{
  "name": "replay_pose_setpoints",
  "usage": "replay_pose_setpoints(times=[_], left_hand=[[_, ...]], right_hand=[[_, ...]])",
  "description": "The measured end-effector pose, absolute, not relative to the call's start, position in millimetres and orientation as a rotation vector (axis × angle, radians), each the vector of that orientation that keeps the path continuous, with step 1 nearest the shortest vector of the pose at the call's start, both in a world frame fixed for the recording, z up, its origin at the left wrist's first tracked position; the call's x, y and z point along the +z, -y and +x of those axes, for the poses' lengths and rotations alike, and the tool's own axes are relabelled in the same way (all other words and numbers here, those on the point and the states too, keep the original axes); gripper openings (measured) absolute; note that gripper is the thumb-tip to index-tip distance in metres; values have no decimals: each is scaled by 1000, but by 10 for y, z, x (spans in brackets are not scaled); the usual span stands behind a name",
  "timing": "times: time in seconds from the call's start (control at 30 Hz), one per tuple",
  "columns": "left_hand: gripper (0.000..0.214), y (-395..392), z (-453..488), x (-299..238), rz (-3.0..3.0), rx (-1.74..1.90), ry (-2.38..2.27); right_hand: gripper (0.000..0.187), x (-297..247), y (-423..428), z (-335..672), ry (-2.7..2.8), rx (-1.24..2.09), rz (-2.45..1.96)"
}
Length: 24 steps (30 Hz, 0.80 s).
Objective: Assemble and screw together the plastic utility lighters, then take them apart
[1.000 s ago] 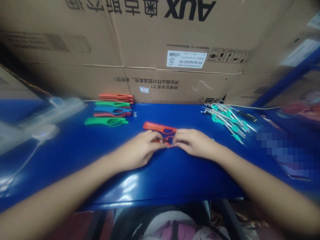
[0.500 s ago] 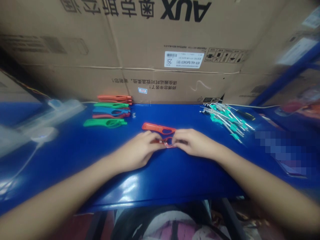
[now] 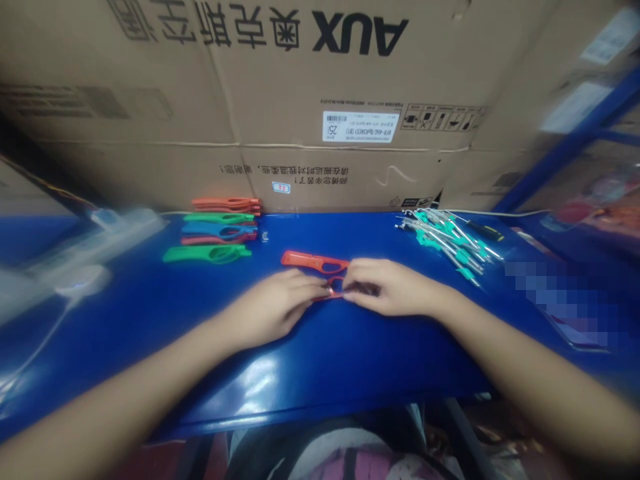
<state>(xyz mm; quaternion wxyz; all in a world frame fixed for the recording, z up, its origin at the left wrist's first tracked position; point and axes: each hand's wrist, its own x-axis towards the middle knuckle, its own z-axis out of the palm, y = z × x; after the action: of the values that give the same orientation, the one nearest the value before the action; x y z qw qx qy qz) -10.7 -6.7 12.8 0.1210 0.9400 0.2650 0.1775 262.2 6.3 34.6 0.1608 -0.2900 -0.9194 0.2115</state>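
Note:
My left hand point(image 3: 275, 305) and my right hand point(image 3: 387, 288) meet at the middle of the blue table point(image 3: 320, 347). Both pinch one small red plastic piece point(image 3: 334, 289) between their fingertips; most of it is hidden by the fingers. Just behind them an orange plastic handle shell point(image 3: 313, 261) lies flat on the table, untouched.
A stack of orange, green, blue and red handle shells point(image 3: 223, 223) lies at the back left. A heap of metal blades with teal fittings point(image 3: 450, 237) lies at the back right. Large cardboard boxes point(image 3: 320, 100) wall off the back. A white device with a cable point(image 3: 83, 280) sits at the left.
Both hands stay together on the red piece; the fingers shift slightly. The view has tilted a little, nothing else moved.

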Motion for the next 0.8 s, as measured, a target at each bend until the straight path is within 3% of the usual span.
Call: replay_pose_setpoints(times=[0.2, 0.37, 0.57, 0.8], left_hand=[[31, 36, -134, 128, 2744, 536, -815], [35, 64, -153, 174, 2885, 396, -903], [34, 57, -177, 139, 2870, 402, -912], [34, 44, -170, 136, 2829, 475, -908]], right_hand=[[23, 336, -216, 2719, 2407, 347, -1062], [21, 370, -470, 3063, 2263, -90, -1729], [45, 361, -596, 3322, 2048, -189, -2431], [28, 353, -619, 3333, 2089, -150, -2423]])
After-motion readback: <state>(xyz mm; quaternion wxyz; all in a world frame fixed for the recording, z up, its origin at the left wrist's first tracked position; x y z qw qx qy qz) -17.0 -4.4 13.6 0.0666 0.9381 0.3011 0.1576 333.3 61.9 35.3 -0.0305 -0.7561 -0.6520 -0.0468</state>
